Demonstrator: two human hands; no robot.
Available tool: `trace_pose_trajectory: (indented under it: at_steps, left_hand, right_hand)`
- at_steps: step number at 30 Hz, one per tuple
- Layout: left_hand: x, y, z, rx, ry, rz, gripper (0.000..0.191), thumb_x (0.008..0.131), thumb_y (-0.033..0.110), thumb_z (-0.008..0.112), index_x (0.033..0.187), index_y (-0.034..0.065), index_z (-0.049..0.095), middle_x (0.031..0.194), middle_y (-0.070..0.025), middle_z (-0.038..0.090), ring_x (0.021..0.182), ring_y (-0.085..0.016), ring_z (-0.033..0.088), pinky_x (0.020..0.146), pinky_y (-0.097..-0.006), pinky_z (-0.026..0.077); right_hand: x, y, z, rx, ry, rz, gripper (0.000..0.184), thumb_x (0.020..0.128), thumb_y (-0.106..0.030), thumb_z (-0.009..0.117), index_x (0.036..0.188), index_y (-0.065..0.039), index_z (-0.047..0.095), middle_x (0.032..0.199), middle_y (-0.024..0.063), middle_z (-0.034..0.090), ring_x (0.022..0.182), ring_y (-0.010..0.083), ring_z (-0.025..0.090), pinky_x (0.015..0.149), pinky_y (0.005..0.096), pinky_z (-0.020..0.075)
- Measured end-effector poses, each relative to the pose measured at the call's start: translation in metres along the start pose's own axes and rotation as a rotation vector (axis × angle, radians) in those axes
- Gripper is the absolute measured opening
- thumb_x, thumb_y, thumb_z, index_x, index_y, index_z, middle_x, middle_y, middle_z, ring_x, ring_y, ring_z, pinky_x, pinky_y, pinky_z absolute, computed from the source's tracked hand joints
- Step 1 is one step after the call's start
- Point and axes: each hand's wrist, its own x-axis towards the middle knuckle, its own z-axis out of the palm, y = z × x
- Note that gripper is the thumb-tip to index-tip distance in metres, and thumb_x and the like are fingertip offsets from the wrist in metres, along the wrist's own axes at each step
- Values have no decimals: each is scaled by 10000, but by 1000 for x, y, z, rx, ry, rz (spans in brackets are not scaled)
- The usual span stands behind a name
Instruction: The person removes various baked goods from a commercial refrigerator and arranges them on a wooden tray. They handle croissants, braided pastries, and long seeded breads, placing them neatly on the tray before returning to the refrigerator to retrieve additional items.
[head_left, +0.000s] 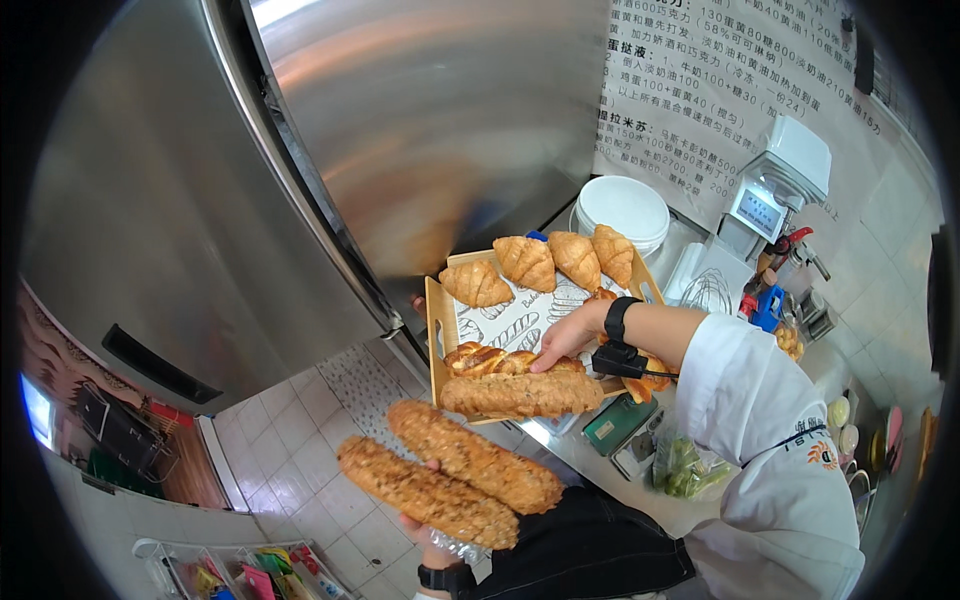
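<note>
My left hand (417, 529) holds two long, crumb-crusted loaves side by side, a nearer loaf (427, 491) and a farther loaf (476, 456). Most of that hand is hidden beneath them, and clear plastic (457, 547) shows by its wrist. Over a wooden tray (439, 330), my right hand (568, 334) grips a braided loaf (487, 361) from above. Another crusted loaf (521, 394) lies along the tray's near side. Several croissants (525, 264) line its far side, on printed paper (499, 319). Another glossy bread (641, 388) is partly hidden under my right wrist.
Stainless refrigerator doors (450, 135) rise behind the tray. A lidded white bucket (622, 211), a white stand mixer (750, 202) and a wire whisk (706, 291) stand on the right counter. Phones (621, 424) and bagged greens (686, 465) lie nearer. A wire rack (240, 570) is low left.
</note>
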Motion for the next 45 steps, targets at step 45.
trace_pose_trajectory:
  at_steps: [45]
  left_hand:
    - [18,-9,-9,-7,4,32,1001,696,750,659,1362,29,468,1377,-157,472,1268,-327,442,1080,-496,368]
  right_hand:
    - [-109,-34,78,-678,903,3,519,841,-457,607,1014,30,646,808,214,667,824,377,655,727,465,513]
